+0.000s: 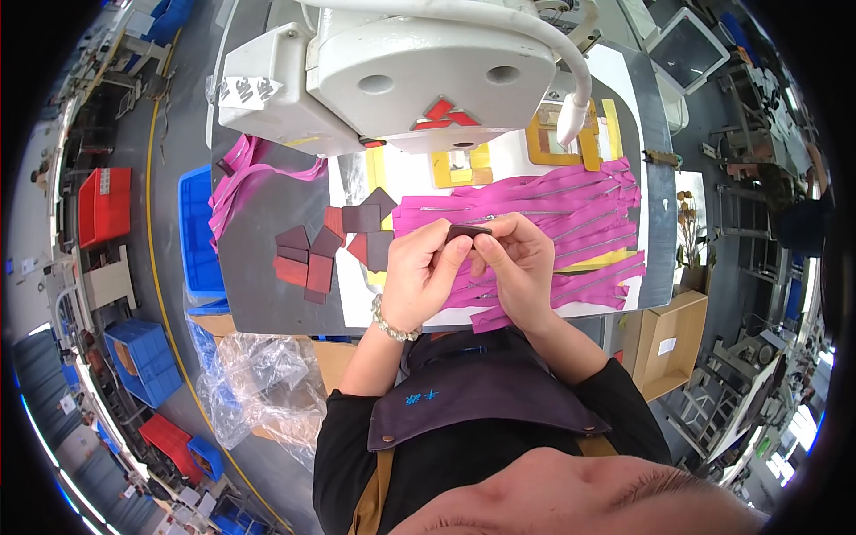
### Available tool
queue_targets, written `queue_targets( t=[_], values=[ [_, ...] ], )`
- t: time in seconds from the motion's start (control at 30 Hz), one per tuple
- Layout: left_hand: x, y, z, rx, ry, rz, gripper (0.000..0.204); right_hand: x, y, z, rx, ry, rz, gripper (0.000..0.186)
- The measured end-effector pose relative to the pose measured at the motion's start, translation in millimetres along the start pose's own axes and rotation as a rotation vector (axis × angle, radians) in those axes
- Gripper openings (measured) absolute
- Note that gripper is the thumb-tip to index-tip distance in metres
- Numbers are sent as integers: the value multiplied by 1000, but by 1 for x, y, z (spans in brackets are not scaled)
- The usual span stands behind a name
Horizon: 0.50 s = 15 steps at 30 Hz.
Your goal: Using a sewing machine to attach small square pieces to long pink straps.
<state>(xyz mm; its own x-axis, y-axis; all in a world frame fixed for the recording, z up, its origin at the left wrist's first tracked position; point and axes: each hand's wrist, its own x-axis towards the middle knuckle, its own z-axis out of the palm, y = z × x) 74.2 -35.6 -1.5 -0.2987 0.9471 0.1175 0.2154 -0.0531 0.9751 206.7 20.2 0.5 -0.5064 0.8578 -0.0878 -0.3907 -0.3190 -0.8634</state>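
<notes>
Close together over the work table, my left hand and my right hand pinch a small dark brown leather-like piece between thumbs and fingers. Under and beyond my hands lie several magenta zippers, side by side across a white sheet. Left of my left hand are loose dark brown and reddish rectangular patches, some overlapping. A beaded bracelet circles my left wrist. The lower fingers of both hands are partly hidden behind the thumbs.
A large white sewing machine head overhangs the table's far side. Yellow frames lie beneath it. More magenta zippers drape over the left edge near a blue bin. A cardboard box stands right; clear plastic lies lower left.
</notes>
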Motion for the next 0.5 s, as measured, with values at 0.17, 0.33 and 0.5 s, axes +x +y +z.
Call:
queue_targets(
  t=[0.17, 0.33, 0.5],
  values=[
    [2, -4, 2, -39, 22, -21, 27, 1, 0, 2, 17, 22, 9, 4],
    [3, -5, 5, -70, 40, -5, 21, 1, 1, 2, 15, 36, 14, 4],
    [2, -9, 5, -92, 51, 13, 17, 1, 2, 2, 7, 38, 17, 4]
  ],
)
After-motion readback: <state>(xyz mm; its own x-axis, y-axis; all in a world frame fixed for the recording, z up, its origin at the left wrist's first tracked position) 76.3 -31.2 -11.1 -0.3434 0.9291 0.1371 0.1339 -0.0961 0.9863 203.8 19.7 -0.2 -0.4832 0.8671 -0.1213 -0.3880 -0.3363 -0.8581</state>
